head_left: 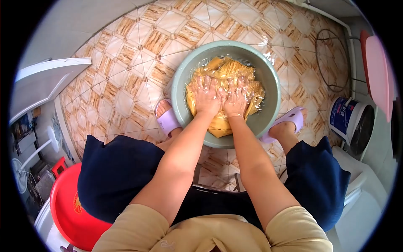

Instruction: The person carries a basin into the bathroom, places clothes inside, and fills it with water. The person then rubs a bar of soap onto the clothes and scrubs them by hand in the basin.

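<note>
A round grey-green basin (179,122) stands on the floor between my feet. In its water lies a soaked mustard-yellow cloth (221,126), bunched up and partly under the surface. My left hand (207,95) presses flat on the cloth, its fingers stretched forward into the water. Right beside it, my right hand (234,99) also lies on the cloth with fingers extended. The thumbs of both hands come close together near the basin's middle. Rippling water blurs the fingertips.
Patterned tiles (168,25) cover the floor. A red basin (69,206) is at the lower left, below a white door (52,86). On the right are a white-and-blue bucket (342,117), a pink basin (378,71) and a coiled hose (317,54). Purple slippers (168,122) flank the grey-green basin.
</note>
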{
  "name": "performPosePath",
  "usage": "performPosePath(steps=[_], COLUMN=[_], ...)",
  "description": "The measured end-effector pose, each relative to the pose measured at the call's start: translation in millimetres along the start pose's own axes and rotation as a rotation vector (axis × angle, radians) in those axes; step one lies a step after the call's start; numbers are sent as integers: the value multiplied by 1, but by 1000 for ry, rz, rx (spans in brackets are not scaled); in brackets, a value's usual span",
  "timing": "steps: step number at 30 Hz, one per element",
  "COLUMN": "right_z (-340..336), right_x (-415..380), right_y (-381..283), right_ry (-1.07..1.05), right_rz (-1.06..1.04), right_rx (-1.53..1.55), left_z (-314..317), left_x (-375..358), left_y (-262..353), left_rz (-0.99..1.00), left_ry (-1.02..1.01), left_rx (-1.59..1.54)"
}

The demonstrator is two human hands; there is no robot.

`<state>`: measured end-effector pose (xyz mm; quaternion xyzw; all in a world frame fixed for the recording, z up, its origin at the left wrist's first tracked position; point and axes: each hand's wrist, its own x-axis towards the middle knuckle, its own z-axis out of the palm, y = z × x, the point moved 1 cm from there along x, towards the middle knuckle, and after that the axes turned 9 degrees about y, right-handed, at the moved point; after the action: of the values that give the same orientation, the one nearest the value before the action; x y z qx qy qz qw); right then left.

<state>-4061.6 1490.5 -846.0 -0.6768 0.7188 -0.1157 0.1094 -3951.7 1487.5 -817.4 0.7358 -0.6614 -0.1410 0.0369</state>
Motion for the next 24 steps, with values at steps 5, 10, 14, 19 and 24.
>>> performPosePath(steps=[5,10,14,19,24], right_z=[7,-53,-70,-46,-62], right_x=[9,28,40,53,81], right_y=[9,-2,13,-5,-23], right_ry=[78,-22,276,121,-223], right_rz=[-126,-107,147,583,803], right_rx=[101,62,202,328,974], left_z=[-11,-25,-46,-10,-50], left_x=[3,-7,-13,41,60], left_y=[1,-3,-6,-35,-5], left_rz=[-33,-119,-237,-682,-973], left_ry=[-30,303,488,100,-338], left_rx=[-95,-404,-282,-962,-1543])
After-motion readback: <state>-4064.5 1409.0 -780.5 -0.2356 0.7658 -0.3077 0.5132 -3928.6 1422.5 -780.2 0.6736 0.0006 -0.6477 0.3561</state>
